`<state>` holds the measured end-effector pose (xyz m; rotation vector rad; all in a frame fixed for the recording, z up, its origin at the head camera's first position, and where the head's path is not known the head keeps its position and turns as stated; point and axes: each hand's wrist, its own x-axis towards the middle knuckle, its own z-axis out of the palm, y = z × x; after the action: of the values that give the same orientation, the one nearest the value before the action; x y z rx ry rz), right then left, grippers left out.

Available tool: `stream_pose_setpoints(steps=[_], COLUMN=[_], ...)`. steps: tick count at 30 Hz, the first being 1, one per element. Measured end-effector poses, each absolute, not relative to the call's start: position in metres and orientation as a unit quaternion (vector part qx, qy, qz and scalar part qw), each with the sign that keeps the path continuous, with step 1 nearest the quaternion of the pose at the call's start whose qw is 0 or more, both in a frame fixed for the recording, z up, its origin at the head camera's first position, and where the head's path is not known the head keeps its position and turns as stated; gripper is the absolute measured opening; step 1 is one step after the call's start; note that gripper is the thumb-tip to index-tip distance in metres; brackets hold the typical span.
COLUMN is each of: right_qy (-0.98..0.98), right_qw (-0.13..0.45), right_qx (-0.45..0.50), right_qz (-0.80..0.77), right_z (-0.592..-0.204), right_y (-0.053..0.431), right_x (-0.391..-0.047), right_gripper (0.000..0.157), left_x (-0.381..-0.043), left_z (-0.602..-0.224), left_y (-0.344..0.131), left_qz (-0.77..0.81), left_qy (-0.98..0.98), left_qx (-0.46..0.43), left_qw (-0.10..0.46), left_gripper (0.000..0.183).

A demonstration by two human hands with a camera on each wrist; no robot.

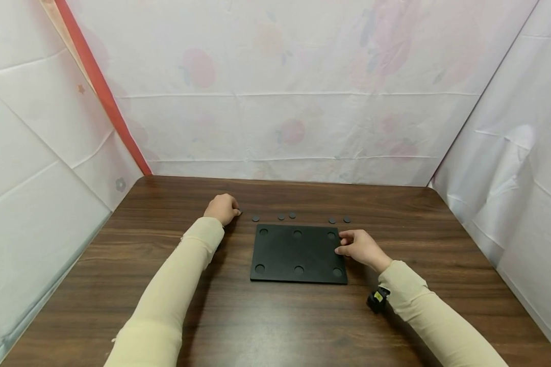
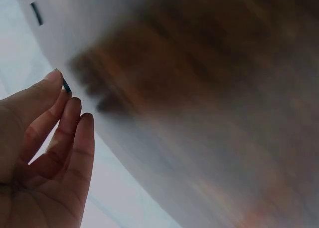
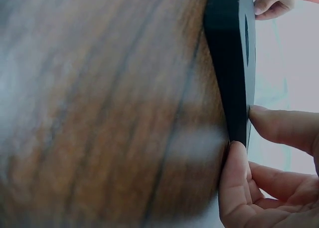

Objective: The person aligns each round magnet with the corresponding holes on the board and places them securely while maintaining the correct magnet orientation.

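A black rectangular board (image 1: 298, 252) with several round recesses lies flat on the table. Between thumb and fingertips, my left hand (image 1: 223, 209) pinches a small dark disc (image 2: 67, 86), seen edge-on in the left wrist view, beyond the board's far left corner. My right hand (image 1: 361, 248) grips the board's right edge, its thumb on the top face and a finger against the side, as the right wrist view shows. Along the far side of the board lie several loose discs, among them a left one (image 1: 255, 219), a middle one (image 1: 292, 215) and a right one (image 1: 346, 220).
The brown wood-grain table (image 1: 275, 321) reaches back to a pale patterned curtain (image 1: 275, 102). White sheeting (image 1: 523, 153) hangs at the right side, and a red strip (image 1: 105, 97) runs down the left corner. A small black device (image 1: 377, 299) is at the right wrist.
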<state>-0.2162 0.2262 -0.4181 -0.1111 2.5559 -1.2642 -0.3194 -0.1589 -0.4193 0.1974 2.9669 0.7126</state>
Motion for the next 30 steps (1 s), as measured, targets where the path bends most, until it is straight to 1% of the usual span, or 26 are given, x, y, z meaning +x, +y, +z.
stream_pose_setpoints(steps=[6,14,30], right_qy=[0.888,0.888,0.892], right_qw=[0.142,0.14,0.136], right_qx=[-0.037,-0.04,-0.038], right_qz=[-0.436,-0.436,-0.43], right_z=[-0.418,-0.418,-0.421], right_y=[0.228,0.229,0.225], right_x=[-0.216,-0.216,-0.218], right_gripper=[0.055,0.055,0.054], left_x=[-0.318,-0.302,-0.281], left_z=[-0.413,-0.396,-0.393], left_y=[-0.155,-0.145,-0.134], left_qz=[0.264,0.274,0.295], left_qy=[0.961,0.956,0.943], left_qx=[0.074,0.099,0.148], left_qw=[0.037,0.036,0.027], left_gripper=[0.025,0.025,0.022])
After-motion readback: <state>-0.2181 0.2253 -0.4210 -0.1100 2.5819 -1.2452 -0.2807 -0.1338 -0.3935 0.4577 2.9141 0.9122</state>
